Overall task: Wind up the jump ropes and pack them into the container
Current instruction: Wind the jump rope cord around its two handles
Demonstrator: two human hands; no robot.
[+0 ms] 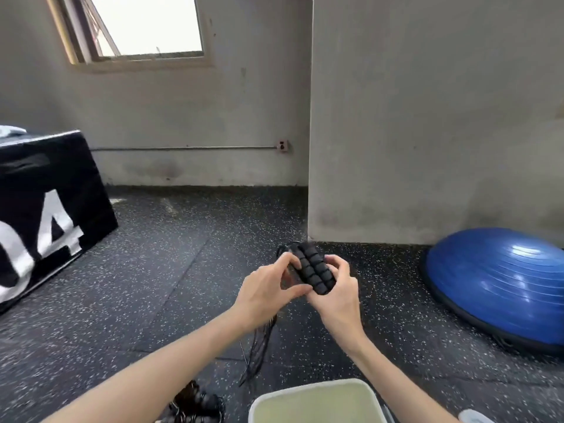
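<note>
Above container (317, 392), both hands' grip clamps rope handles (312, 270); cord probably bunched, blurred.

On your left, the black box (45, 193) carries large white numerals on its side. You can read "04", the zero cut off by the frame edge.

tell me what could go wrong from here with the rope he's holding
The cord loops hang loose below both hands, so they may unravel or tangle before reaching the container. The left hand and right hand hold the two foam handles side by side; one could slip free.
</note>
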